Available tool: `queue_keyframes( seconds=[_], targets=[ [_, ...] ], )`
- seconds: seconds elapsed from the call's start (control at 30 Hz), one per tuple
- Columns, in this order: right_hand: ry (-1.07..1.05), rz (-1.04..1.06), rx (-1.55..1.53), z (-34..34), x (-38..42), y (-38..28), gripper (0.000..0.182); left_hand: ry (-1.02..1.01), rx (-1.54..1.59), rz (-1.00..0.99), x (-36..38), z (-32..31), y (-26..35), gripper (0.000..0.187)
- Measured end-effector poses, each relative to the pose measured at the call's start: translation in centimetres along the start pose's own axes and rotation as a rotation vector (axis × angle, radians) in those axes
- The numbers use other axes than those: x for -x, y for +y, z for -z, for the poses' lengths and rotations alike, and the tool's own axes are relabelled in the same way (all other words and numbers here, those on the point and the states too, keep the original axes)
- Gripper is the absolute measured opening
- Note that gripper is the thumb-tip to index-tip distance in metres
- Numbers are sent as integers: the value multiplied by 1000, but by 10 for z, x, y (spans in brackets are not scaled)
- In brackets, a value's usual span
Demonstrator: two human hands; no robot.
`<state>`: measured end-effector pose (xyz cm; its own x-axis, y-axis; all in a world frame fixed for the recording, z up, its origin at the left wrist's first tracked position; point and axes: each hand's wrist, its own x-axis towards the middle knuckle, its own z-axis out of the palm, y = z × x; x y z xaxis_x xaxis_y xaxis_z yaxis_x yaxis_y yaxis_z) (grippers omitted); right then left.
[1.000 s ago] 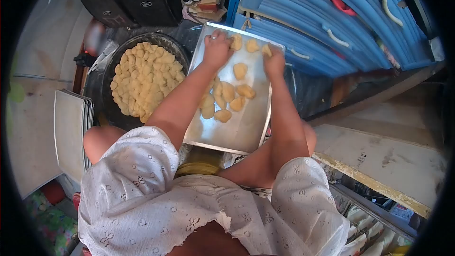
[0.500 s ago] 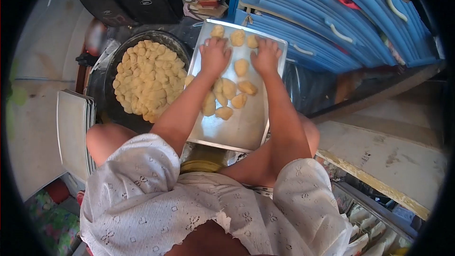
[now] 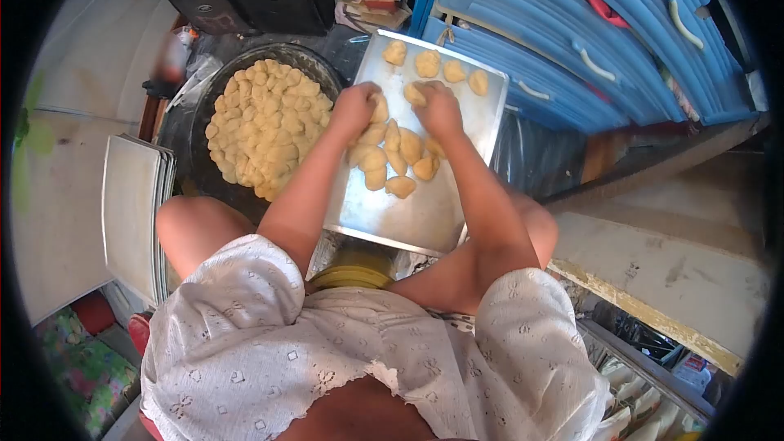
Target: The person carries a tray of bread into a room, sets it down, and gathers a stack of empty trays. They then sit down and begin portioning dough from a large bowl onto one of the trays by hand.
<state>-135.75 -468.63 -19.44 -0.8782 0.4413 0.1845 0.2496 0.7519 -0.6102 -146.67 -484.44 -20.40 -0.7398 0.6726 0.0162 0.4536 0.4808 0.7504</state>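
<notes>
A metal baking tray (image 3: 408,224) rests across my lap, tilted slightly to the right. My left hand (image 3: 354,108) is closed round a piece of dough (image 3: 378,108) near the tray's left edge. In the fingers of my right hand (image 3: 441,110) is another dough piece (image 3: 415,95), just above the tray. Several dough pieces form a row (image 3: 427,64) along the far edge. A loose cluster of dough (image 3: 410,145) lies in the middle, between my forearms. To the left stands a round black basin (image 3: 322,73) with a heap of dough pieces (image 3: 265,126).
Several flat trays (image 3: 135,220) stand stacked on edge at the left. Blue drawers (image 3: 531,41) with white handles rise close behind the tray on the right. Black bags (image 3: 273,0) are at the back. A wooden shelf (image 3: 653,265) runs along the right side.
Both hands have come back from the far edge toward the middle and now hold dough. The far row shows uncovered. The whole view has shifted slightly.
</notes>
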Motion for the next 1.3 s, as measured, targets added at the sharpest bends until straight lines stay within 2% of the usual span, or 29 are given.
queue_keyframes(
  seconds=[0.03, 0.07, 0.1, 0.17, 0.2, 0.23, 0.3, 0.4, 0.43, 0.5, 0.53, 0.6, 0.73, 0.77, 0.83, 0.87, 0.9, 0.93, 0.97, 1.03, 1.1, 1.13, 1.17, 1.23, 1.3],
  targets=[
    [34, 79, 146, 1, 3, -5, 36, 97, 27, -29, -8, -2, -1, 27],
    [-46, -17, 107, 12, 4, -19, 44, 142, 71, -29, -14, 0, 6, 25],
    [-47, -22, 105, 12, 9, -18, 44, 137, 69, -27, -19, -3, 7, 25],
    [-511, -61, -66, 18, 16, -15, 50, 188, 86, -27, -29, -7, 11, 27],
    [-782, -22, 11, 23, 20, -17, 56, 184, 34, -77, -29, -9, 12, 31],
    [-663, 77, -98, 21, 31, -9, 51, 186, 43, -84, -28, -10, 12, 31],
    [-595, -21, -269, 30, 31, -1, 41, 82, -75, -139, -22, -12, 13, 36],
    [-306, -351, -525, 41, 16, 18, 31, 45, -106, -149, -19, -15, 10, 39],
    [-52, -291, -420, 30, 15, 35, 33, 48, -146, -168, -20, -16, 9, 38],
    [217, -142, -147, 35, 15, 30, 35, 82, -159, -186, -22, -24, 7, 38],
    [221, -145, -146, 30, 19, 33, 35, 125, -171, -210, -24, -29, 8, 37],
    [146, -16, 114, 16, 20, 38, 34, 114, -193, -204, -25, -30, 17, 38],
    [65, 17, 116, 20, 20, 36, 36, 118, -230, -226, -27, -36, 12, 39],
    [0, -42, 183, 33, 19, 23, 37, 113, -233, -226, -25, -35, 18, 39],
    [-67, -111, 246, 45, 27, 9, 37, 326, -393, -311, -17, -33, 41, 35],
    [-247, -104, 229, 47, 33, 4, 38, 321, -390, -313, -17, -37, 42, 35],
    [-427, -96, 215, 50, 38, 3, 38, 194, -422, -378, -18, -41, 45, 34],
    [-491, -8, 282, 37, 46, 17, 35, 70, -452, -442, -19, -45, 48, 32],
    [-545, -80, 196, 40, 47, 16, 35, 75, -446, -443, -20, -47, 53, 32],
    [-469, -116, -19, 40, 38, 40, 33, -107, -537, -310, -25, -49, 62, 34],
    [-105, -225, -149, 48, 31, 49, 32, -73, -529, -320, -27, -51, 74, 35],
    [-45, -485, -207, 59, 26, 50, 29, -40, -518, -335, -28, -53, 79, 36],
    [119, -449, -132, 74, 26, 36, 30, -45, -521, -331, -28, -60, 79, 36],
    [273, -289, -18, 61, 25, 64, 30, -31, -458, -502, -32, -81, 73, 37],
    [265, -266, 40, 48, 30, 72, 30, -82, -496, -485, -32, -89, 70, 42]
  ],
)
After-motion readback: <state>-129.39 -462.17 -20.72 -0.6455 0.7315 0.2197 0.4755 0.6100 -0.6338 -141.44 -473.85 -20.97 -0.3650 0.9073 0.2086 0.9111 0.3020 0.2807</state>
